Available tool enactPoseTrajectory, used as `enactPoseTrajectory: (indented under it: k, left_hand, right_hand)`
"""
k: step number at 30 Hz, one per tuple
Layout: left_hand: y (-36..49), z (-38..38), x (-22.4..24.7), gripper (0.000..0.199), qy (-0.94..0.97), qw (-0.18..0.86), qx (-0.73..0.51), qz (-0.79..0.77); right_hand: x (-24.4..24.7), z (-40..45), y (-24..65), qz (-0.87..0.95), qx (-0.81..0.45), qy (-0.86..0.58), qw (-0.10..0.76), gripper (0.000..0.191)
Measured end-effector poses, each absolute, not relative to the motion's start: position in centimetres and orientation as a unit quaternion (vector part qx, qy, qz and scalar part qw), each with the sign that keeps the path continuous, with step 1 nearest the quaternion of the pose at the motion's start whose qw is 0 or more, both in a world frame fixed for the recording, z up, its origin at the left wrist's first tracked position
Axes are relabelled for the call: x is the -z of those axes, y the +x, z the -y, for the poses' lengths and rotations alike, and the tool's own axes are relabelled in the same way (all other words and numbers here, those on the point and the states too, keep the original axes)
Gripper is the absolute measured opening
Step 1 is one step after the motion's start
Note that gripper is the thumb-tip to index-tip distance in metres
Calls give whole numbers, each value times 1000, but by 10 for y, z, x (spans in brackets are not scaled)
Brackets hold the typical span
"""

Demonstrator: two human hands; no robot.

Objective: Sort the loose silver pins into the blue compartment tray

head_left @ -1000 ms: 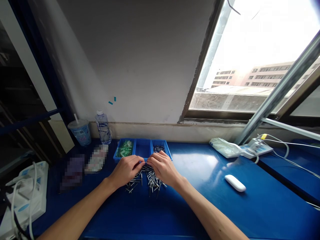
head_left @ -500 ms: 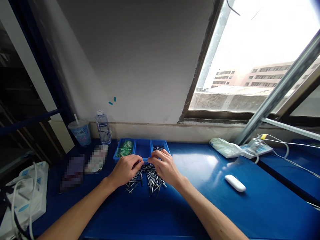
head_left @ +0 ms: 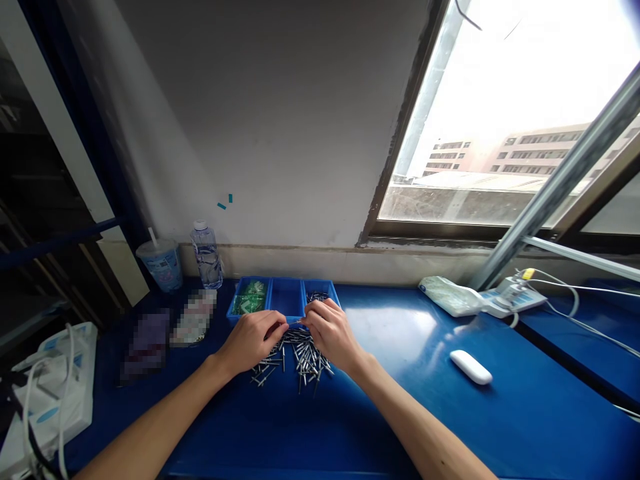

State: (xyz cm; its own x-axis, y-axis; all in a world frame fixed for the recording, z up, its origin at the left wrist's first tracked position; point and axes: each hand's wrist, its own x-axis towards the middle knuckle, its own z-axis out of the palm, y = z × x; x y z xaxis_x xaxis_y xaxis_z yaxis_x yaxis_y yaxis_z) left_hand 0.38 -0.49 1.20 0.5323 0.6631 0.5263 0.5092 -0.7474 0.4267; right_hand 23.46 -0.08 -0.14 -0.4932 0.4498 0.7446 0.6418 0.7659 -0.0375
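My left hand (head_left: 256, 339) is closed in a pinch, fingertips on one end of a thin metal rivet (head_left: 295, 323). At its other end, the fingertips of my right hand (head_left: 330, 333) are pinched as well. Below both hands a loose pile of silvery blind rivets (head_left: 307, 360) lies on the blue table, partly covered by my fingers. Just behind is a blue three-compartment tray (head_left: 287, 283). Its left compartment has green pieces (head_left: 251, 297) in it, and dark metal rivets (head_left: 317, 296) lie in the right one, partly hidden by my right hand.
Left of the tray stand a water bottle (head_left: 207, 257) and a lidded cup (head_left: 161, 265); two blurred-out items lie before them. A power strip (head_left: 75, 373) is at far left. On the right are a white case (head_left: 471, 367), a soft packet (head_left: 450, 296) and another power strip (head_left: 520, 300).
My right fingertips have shifted slightly up and right, away from the left ones, so more of the rivet shows between them. My left hand has hardly moved.
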Motion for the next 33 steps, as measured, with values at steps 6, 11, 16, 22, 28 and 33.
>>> enactPoseTrajectory:
  k: [6,11,16,22,28,33]
  left_hand:
    - [5,5,-7,22,875,117,-344,-319]
    - [6,5,-4,22,885,125,-331,-303]
    - [7,5,-4,23,884,124,-334,-304]
    - [-2,1,-14,21,880,164,-303,-325]
    - [-12,-2,-18,22,907,206,-137,-341]
    - [-9,0,-13,16,909,229,-121,-326]
  right_hand:
    - [3,2,234,865,104,-305,385,28]
    - [4,6,227,883,77,-279,370,26]
    - [5,6,225,885,59,-296,356,29]
    - [-1,-1,237,863,83,-305,395,23]
    - [-4,-12,255,754,121,-405,503,14]
    - [-5,-21,271,713,150,-499,469,20]
